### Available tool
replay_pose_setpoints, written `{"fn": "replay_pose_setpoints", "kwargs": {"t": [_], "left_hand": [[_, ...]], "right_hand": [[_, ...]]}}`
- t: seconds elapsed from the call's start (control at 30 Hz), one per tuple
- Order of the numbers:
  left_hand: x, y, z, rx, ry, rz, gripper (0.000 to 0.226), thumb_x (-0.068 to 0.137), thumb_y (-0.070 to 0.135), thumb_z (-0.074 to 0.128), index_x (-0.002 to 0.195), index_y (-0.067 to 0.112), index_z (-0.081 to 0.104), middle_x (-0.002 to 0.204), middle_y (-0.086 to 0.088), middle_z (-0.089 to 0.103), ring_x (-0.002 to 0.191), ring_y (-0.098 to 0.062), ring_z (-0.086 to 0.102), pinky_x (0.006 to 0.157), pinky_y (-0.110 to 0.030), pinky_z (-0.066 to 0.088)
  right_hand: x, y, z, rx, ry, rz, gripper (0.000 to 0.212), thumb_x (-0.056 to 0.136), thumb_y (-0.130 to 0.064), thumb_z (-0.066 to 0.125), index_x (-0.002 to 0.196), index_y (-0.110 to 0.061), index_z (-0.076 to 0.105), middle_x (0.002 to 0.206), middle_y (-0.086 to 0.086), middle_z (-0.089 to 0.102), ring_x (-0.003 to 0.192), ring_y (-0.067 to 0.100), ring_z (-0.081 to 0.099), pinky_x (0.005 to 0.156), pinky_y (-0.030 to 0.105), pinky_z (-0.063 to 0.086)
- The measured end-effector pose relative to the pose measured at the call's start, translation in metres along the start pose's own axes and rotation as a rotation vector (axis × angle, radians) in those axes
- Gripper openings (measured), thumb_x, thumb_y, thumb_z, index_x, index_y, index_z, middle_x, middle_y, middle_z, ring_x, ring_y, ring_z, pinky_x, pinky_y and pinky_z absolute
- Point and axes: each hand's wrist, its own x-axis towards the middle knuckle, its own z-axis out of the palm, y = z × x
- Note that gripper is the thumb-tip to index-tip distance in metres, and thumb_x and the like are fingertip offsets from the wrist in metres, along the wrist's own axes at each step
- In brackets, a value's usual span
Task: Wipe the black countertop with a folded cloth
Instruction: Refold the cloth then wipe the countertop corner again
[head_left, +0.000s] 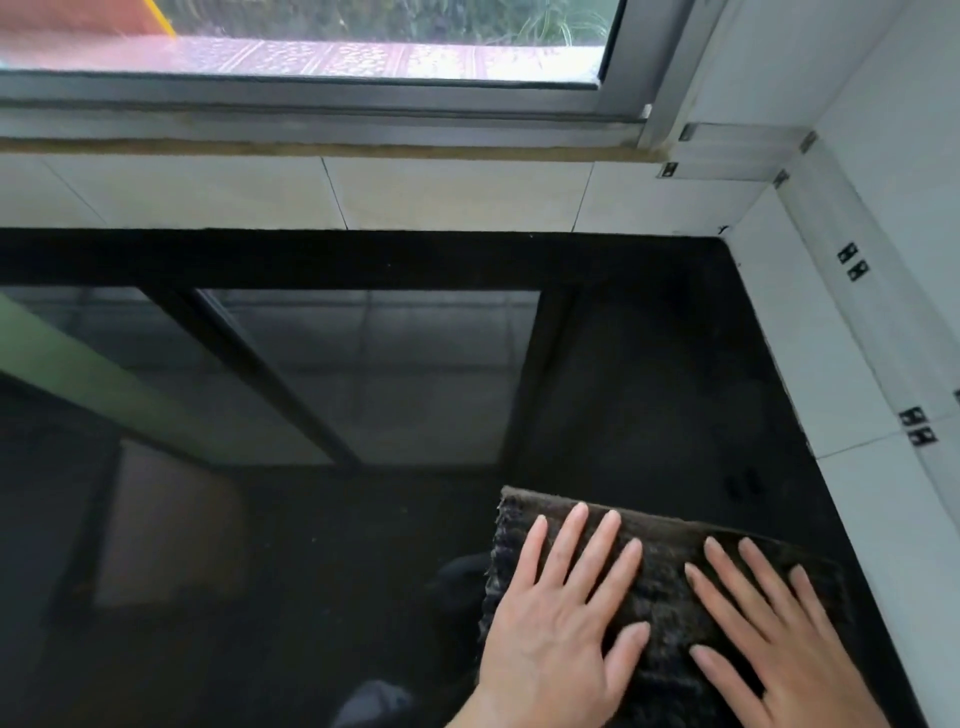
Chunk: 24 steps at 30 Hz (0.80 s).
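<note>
Black glossy bench (649, 364) fills most of the view. A dark brown folded cloth (667, 577) lies flat on the bench at the near right, just beside the right wall; cannot tell if it touches the wall. The cloth has a ribbed, fuzzy texture, with a straight far edge and a slightly ragged left edge.

Both hands lie side by side on top of the cloth. The left hand (550, 623) is palm down on the cloth's left half. Its fingers (566, 540) are straight and spread, pointing toward the far wall, and its thumb lies out to the right on the cloth. The right hand (779, 644) is palm down on the right half. Its fingers (737, 577) are straight and spread, angled up-left, and its thumb points toward the left hand. The thumbs are near each other, with a strip of cloth showing between them. No finger curls round or pinches the cloth; both sets of fingers are released and press flat on it.

The bench surface shows a window reflection (374, 374) across its left and middle. White wall tiles (441, 192) run behind the bench. The right wall (857, 493) is also white tile, with small black decorative marks (852, 262). The two walls meet at the bench's far right corner.

A window (363, 21) sits above the far tiles in a metal frame (311, 98). Greenery and a reddish patterned surface are visible outside. A dark blurred shape (374, 701) sits at the bottom edge, left of the left wrist; cannot tell what it is.
</note>
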Motion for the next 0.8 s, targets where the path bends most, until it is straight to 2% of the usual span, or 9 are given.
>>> {"fn": "replay_pose_setpoints", "kwargs": {"t": [0.07,0.17,0.23,0.37,0.53,0.63,0.8], "left_hand": [[0.022,-0.002,-0.001,-0.022,0.001,0.007,0.061,0.1,0.056,0.032,0.153,0.027,0.03,0.163,0.002,0.018,0.152,-0.021,0.006,0.117,-0.047,0.007],[0.068,-0.005,-0.002,-0.049,0.026,-0.001,0.06,0.102,0.054,0.023,0.155,0.027,0.021,0.165,0.003,0.009,0.151,-0.018,-0.009,0.12,-0.047,-0.004],[0.099,-0.01,-0.003,-0.028,0.031,-0.006,0.061,0.101,0.055,0.02,0.156,0.028,0.018,0.165,0.003,0.007,0.151,-0.017,-0.012,0.12,-0.046,-0.009],[0.159,-0.028,-0.01,0.006,0.028,-0.014,0.063,0.1,0.057,0.018,0.156,0.027,0.018,0.165,0.003,0.007,0.151,-0.019,-0.009,0.12,-0.045,-0.013],[0.207,-0.071,-0.027,0.034,0.033,-0.022,0.063,0.1,0.058,0.02,0.156,0.029,0.017,0.165,0.004,0.007,0.151,-0.018,-0.006,0.12,-0.043,-0.01],[0.223,-0.102,-0.04,0.039,0.036,-0.048,0.063,0.1,0.059,0.021,0.156,0.031,0.016,0.165,0.005,0.006,0.151,-0.016,-0.005,0.12,-0.042,-0.01],[0.214,-0.158,-0.059,0.06,0.068,-0.133,0.063,0.099,0.06,0.021,0.156,0.033,0.016,0.165,0.008,0.006,0.151,-0.014,-0.004,0.12,-0.04,-0.008]], "right_hand": [[0.012,0.015,-0.001,-0.01,-0.028,0.041,0.062,0.098,-0.061,0.019,0.149,-0.028,0.032,0.161,-0.01,0.02,0.149,0.014,0.008,0.115,0.042,0.008],[0.04,0.042,-0.006,-0.022,-0.063,0.098,0.066,0.098,-0.061,0.019,0.149,-0.022,0.035,0.158,-0.001,0.029,0.149,0.017,0.01,0.118,0.04,0.004],[0.064,0.06,-0.009,0.002,-0.063,0.128,0.068,0.096,-0.065,0.015,0.149,-0.025,0.03,0.159,-0.003,0.025,0.149,0.014,0.007,0.12,0.037,0.001],[0.117,0.088,-0.009,0.025,-0.031,0.166,0.067,0.092,-0.067,0.014,0.149,-0.032,0.017,0.16,-0.008,0.013,0.149,0.012,-0.001,0.119,0.041,0.0],[0.186,0.104,-0.011,0.016,-0.015,0.13,0.068,0.093,-0.068,0.014,0.15,-0.031,0.015,0.159,-0.012,0.006,0.146,0.009,-0.006,0.117,0.039,-0.005],[0.227,0.101,-0.014,-0.002,-0.043,0.1,0.069,0.093,-0.068,0.01,0.152,-0.033,0.011,0.16,-0.013,0.001,0.145,0.006,-0.011,0.117,0.038,-0.008],[0.281,0.059,-0.012,-0.004,-0.086,0.053,0.076,0.087,-0.072,0.001,0.154,-0.037,0.009,0.162,-0.013,-0.004,0.148,0.01,-0.013,0.119,0.043,-0.009]]}}
